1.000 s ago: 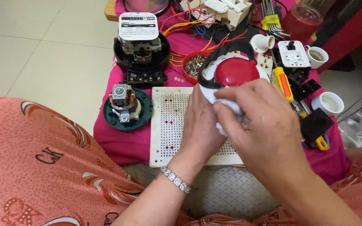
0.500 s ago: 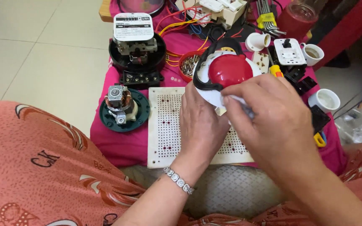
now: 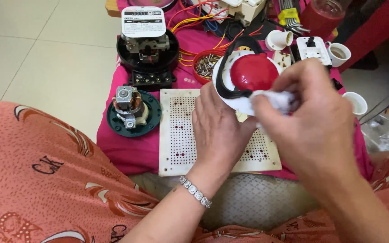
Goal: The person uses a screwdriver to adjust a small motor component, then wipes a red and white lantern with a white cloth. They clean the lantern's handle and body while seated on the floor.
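The left hand (image 3: 219,128) grips the round white device with a glossy red dome (image 3: 253,72) from below; the right hand (image 3: 314,117) pinches a crumpled white cloth (image 3: 273,99) against its rim. Both hover above the perforated cream plastic board (image 3: 178,130).

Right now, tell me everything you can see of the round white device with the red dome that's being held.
The round white device looks like plastic, with a glossy red dome on its face and a black band curving around the dome's left side. It is held tilted above the perforated white board. The left hand supports it from below; the right hand presses a white cloth against its lower right edge. Its underside is hidden.
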